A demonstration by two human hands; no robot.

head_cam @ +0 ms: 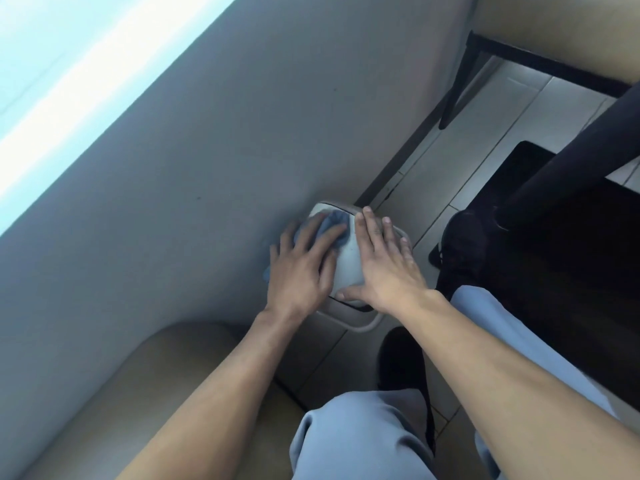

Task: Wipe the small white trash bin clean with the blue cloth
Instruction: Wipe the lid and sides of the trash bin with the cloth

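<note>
- Bin (pixel 346 268) is sitting on the tiled floor (pixel 460 174), right against the wall (pixel 207 150), beside a tan cushioned seat (pixel 145 393).
- You are pressing the blue cloth (pixel 90 225) onto the lid's left side with your left hand (pixel 301 268), fingers spread and nearly straight over it.
- You are laying your right hand (pixel 384 268) flat on the lid's right side, fingers straight, gripping nothing.
</note>
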